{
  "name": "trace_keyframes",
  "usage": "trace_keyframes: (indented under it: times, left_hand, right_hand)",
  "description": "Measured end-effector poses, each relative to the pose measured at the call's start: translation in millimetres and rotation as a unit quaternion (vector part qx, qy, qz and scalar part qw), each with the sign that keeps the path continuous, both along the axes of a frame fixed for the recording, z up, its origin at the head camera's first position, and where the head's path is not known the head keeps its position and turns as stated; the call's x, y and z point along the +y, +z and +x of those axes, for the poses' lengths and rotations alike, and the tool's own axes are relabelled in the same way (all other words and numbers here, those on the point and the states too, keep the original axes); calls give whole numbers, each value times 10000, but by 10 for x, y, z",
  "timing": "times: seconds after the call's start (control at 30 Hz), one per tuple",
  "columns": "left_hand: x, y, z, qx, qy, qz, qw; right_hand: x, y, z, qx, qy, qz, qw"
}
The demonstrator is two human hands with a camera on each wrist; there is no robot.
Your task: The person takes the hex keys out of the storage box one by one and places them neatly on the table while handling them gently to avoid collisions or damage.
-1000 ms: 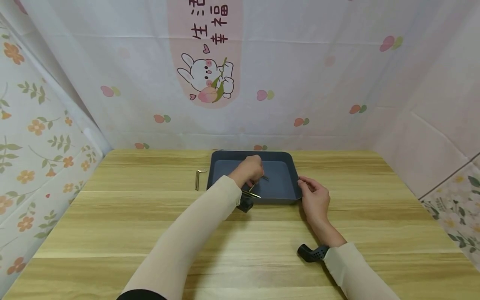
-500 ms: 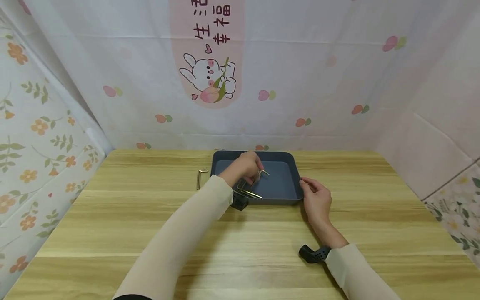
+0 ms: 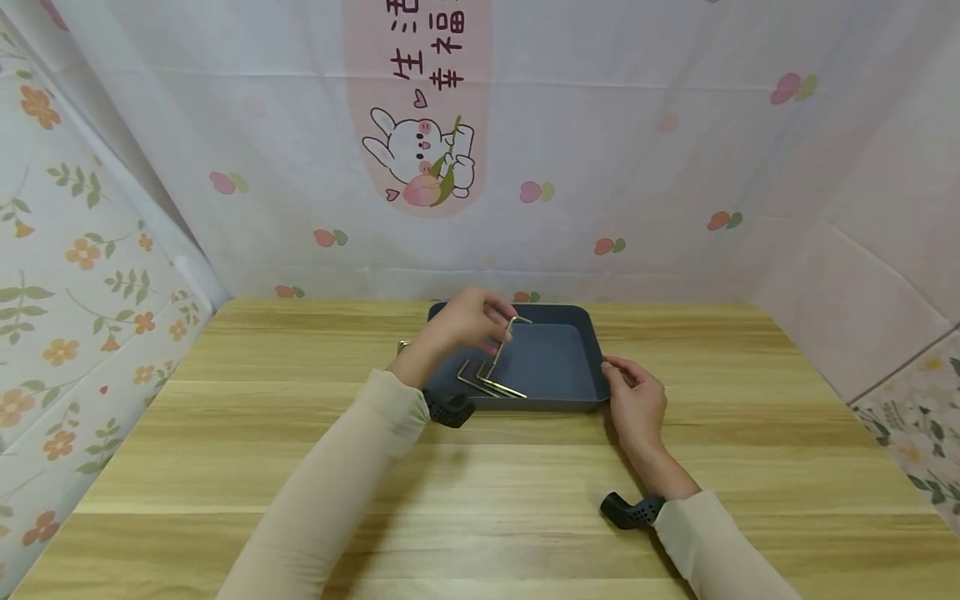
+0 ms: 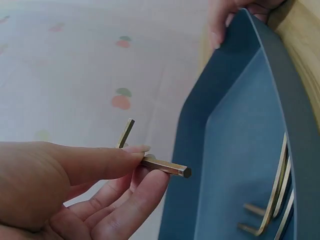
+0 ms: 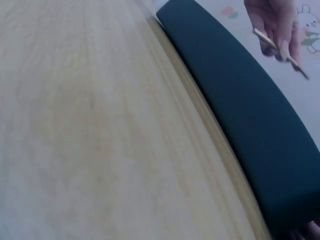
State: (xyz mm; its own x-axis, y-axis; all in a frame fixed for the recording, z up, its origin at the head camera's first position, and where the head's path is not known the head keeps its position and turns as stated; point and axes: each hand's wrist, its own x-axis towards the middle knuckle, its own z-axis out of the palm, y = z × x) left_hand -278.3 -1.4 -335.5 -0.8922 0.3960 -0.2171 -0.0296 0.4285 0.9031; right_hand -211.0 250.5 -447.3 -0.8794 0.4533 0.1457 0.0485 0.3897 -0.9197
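The person's left hand has risen from inside the dark blue-grey rectangular tray with rounded corners and shifted toward its left side. Half a second ago the hand was lower, over the tray's floor. Its thumb and fingers pinch a gold-coloured, L-shaped metal hex key, which is now held up over the tray, with a flat six-sided end showing in the left wrist view.

With the left hand and its cream sleeve drawn aside, the other gold L-shaped hex keys show more fully, lying near the tray's near left corner along the near wall. Outside the tray's left wall, on the light wood-grain desk, the gold L-shaped piece that earlier showed whole is now mostly hidden behind the left wrist; whether it is one piece or two cannot be told.

The tray stands by the middle of the desk's far edge, much as before. The person's right hand has stayed at the tray's near right corner, thumb and fingers gripping it.
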Motion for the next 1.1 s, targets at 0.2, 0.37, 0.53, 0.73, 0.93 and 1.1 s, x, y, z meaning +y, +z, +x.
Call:
trace_keyframes:
  times: [0.2,0.37,0.53,0.73,0.93,1.1]
  left_hand:
    - [-166,3,65,156,183,123,9996]
    - [-333,0,138,272,250,191,9991]
    - [-534,-10,209,337,412,255,9983]
    - [-761,-27,268,405,890,340,9946]
    - [-857,-58,290,555,1235,323,9903]
    - [-933,-132,294,660,1489,166,9865]
  right_hand:
    - [13,-14,11,-12,-29,51,10000]
    - [16,-21,10,13,-48,42,10000]
    - [13,-26,3,18,-41,14,10000]
    - [9,-35,-9,47,-55,76,9999]
    - [9,-37,-10,145,-35,-22,9999]
    - [-3,-29,-9,126,-7,-11,9999]
